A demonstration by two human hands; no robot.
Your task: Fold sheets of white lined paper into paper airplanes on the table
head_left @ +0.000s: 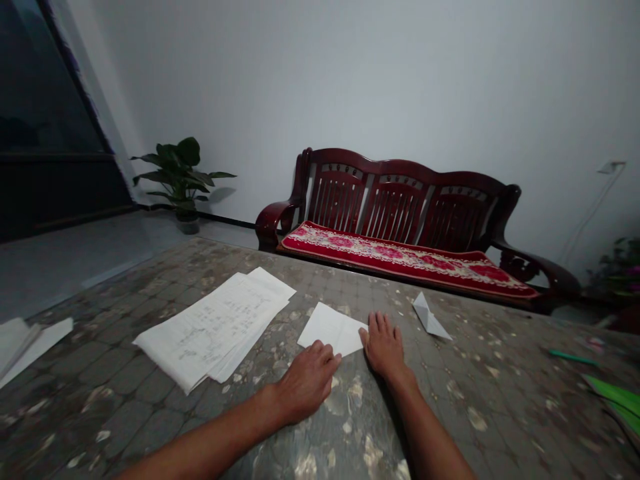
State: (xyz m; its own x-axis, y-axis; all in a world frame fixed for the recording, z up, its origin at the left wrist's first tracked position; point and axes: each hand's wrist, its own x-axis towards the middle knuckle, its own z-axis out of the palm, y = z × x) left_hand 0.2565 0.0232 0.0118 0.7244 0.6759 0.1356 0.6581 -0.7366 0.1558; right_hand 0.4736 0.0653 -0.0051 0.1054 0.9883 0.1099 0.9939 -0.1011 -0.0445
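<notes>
A small white paper sheet lies flat on the mottled grey table top. My left hand rests palm down, with its fingertips on the sheet's near edge. My right hand lies palm down with spread fingers, its fingertips at the sheet's right corner. Neither hand grips anything. A folded white paper piece sits beyond my right hand, not touching it. To the left of my left hand lies a stack of printed sheets.
More white papers lie at the table's left edge. A green pen and a green sheet lie at the right. Beyond the far edge stand a dark wooden settee with a red cushion and a potted plant.
</notes>
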